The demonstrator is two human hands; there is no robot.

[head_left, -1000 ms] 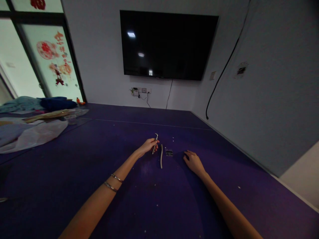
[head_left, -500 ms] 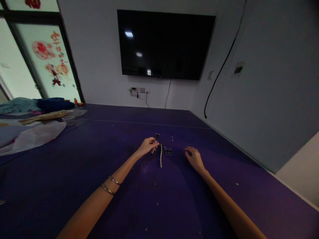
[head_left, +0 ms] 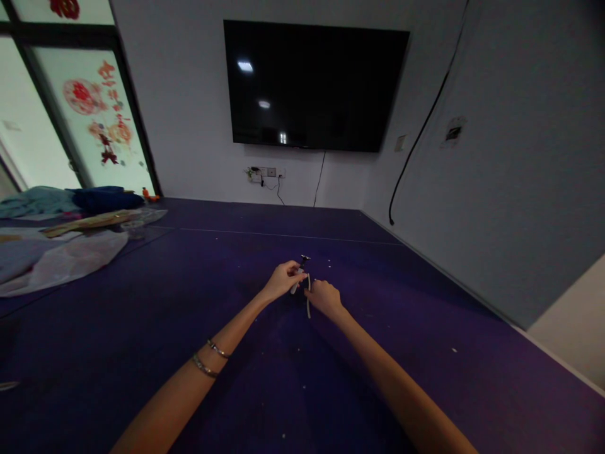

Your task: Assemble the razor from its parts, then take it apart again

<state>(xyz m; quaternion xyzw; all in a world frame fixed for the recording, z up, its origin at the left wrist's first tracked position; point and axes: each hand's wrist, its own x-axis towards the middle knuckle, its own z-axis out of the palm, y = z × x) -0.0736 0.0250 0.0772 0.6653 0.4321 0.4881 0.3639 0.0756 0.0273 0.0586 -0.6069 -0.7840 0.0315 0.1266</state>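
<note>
- Head view: my outstretched left hand (head_left: 283, 280) clamps a razor-like tool (head_left: 302, 263) in its fingers.
- My right hand (head_left: 325, 296) has moved inward to the pale strip (head_left: 309, 309) beside it; whether those fingers grip, I can't tell.

Support was a flat purple surface (head_left: 387, 284). A pale, slim strip (head_left: 309, 308) lay between the left hand (head_left: 283, 280) and right hand (head_left: 326, 298), the right fingers hiding its middle. White flecks (head_left: 329, 260) lay just beyond the right hand. Well left of the left hand: crumpled translucent sheeting (head_left: 89, 255), blue cloth (head_left: 106, 199), teal cloth (head_left: 40, 202).
</note>
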